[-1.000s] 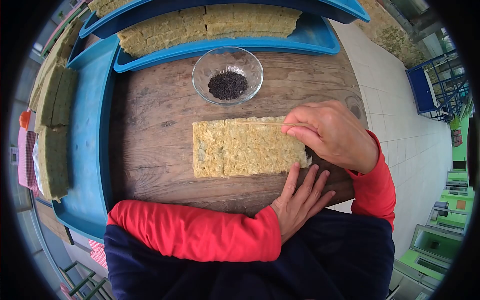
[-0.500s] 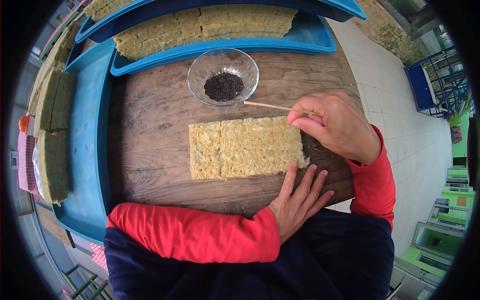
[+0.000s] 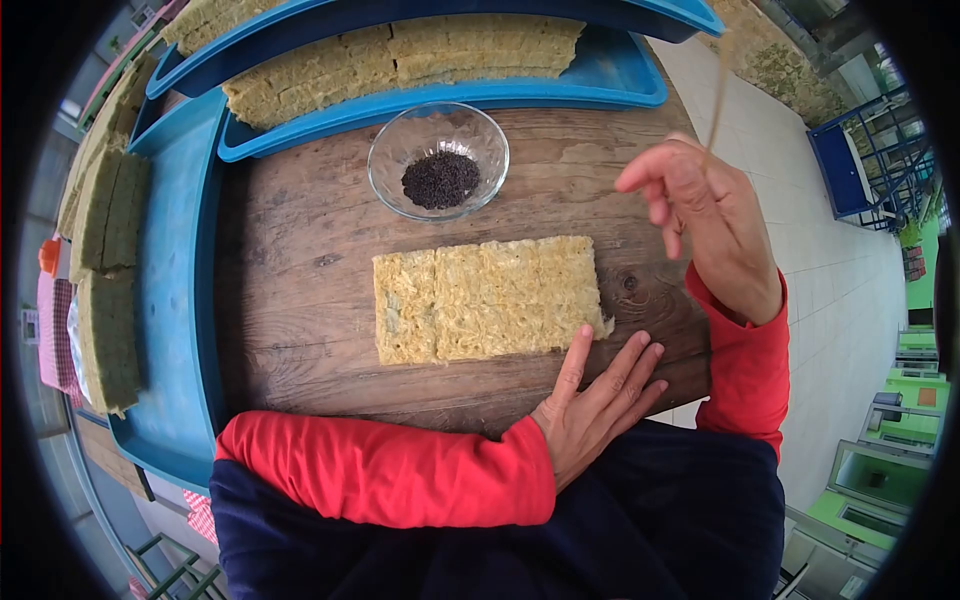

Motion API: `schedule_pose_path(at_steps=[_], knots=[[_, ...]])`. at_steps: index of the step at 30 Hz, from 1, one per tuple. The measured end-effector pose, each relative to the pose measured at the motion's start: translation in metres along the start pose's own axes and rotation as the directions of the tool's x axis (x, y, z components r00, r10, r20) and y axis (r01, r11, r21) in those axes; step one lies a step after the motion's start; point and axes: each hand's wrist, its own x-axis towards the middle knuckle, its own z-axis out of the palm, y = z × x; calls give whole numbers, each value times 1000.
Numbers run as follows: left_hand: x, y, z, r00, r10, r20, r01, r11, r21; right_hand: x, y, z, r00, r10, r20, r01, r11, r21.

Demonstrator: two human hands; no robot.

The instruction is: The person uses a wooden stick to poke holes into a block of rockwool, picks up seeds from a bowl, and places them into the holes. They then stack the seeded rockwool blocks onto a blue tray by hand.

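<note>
A yellowish rockwool slab [image 3: 490, 300], scored into blocks, lies flat on the wooden table. My left hand [image 3: 598, 400] rests open beside its lower right corner, fingers spread on the wood and the index fingertip at the slab's edge. Raised above the table to the right of the slab, my right hand [image 3: 705, 205] holds a thin wooden stick [image 3: 718, 100]. The stick points upward and is blurred; its grip is partly hidden behind the thumb. A clear glass bowl [image 3: 400, 190] beyond the slab holds small dark seeds [image 3: 440, 180].
Blue trays stand around the table: a long one [image 3: 450, 100] with rockwool at the back, another [image 3: 430, 15] above it, and one [image 3: 175, 270] on the left. More rockwool blocks [image 3: 108, 300] stand along the left. Pale floor tiles [image 3: 830, 290] lie beyond the right edge.
My right hand has lifted away from the slab and turned, swinging the stick from pointing left at the bowl to pointing upward. The left hand stays at the slab's corner.
</note>
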Motion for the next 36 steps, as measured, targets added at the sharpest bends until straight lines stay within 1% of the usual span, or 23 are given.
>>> schedule_pose_path(at_steps=[1, 2, 4, 5, 7, 8, 9, 10, 11, 12, 13, 14, 16, 20, 22, 23, 25, 32, 34, 36], knots=[[0, 0, 0, 1000, -5, 5, 5, 1000, 22, -2, 2, 1, 993, 29, -118, -12, 989, 150], [0, 0, 0, 1000, -3, 6, 3, 1000, 24, -4, 2, -3, 992, 29, -120, -11, 989, 151], [0, 0, -1, 1000, -31, -1, 31, 999, -5, -9, 4, -14, 990, 125, 71, -133, 983, 124], [0, 0, -1, 1000, -28, 1, 28, 1000, -4, -11, 3, -14, 990, 126, 68, -134, 983, 126], [0, 0, -2, 998, -58, 35, 59, 998, -30, -14, 0, -12, 971, 159, 177, -165, 986, 20], [0, -1, -2, 998, -56, 37, 57, 998, -28, -13, 6, -5, 972, 158, 174, -164, 986, 22], [0, -1, -2, 998, -53, 37, 54, 998, -23, -13, 16, 6, 999, -20, 35, 22, 998, -54], [-1, -1, -2, 998, -51, 38, 52, 998, -18, -12, 22, 13, 974, -209, -87, 194, 969, -155], [0, -1, -2, 998, -50, 40, 50, 999, -16, -12, 17, 11, 974, -209, -90, 194, 969, -153], [0, -1, -2, 998, -52, 46, 54, 998, -40, -12, 7, 8, 997, -76, -16, 72, 984, -166], [0, -1, -2, 997, -54, 52, 58, 996, -65, -13, 2, 6, 997, 60, 56, -48, 981, -188], [0, -1, -1, 997, -53, 51, 56, 996, -63, -14, 4, 8, 997, 59, 54, -47, 981, -188], [0, 0, 1, 998, -59, 39, 61, 995, -79, -17, 11, 15, 993, -46, 113, 73, 965, -251], [0, -1, 0, 998, -58, 39, 61, 994, -88, -17, 13, 20, 997, 1, 83, 21, 963, -268], [0, -1, 0, 998, -55, 39, 58, 995, -77, -16, 14, 18, 994, 25, 106, 11, 945, -327], [0, -1, 0, 998, -57, 38, 60, 995, -77, -15, 12, 17, 994, 24, 107, 12, 945, -327], [0, -1, 1, 998, -57, 33, 59, 995, -81, -14, 6, 15, 986, 89, 141, -39, 946, -323], [-1, 1, 4, 997, -73, 28, 75, 994, -73, -15, 7, 19, 988, 43, 149, 9, 943, -331], [-1, 2, 6, 997, -82, -15, 81, 996, -43, -14, 4, 20, 982, 106, 154, -49, 939, -339], [-1, 3, 6, 996, -89, -9, 88, 995, -48, -15, 5, 22, 982, 103, 159, -45, 941, -334]])
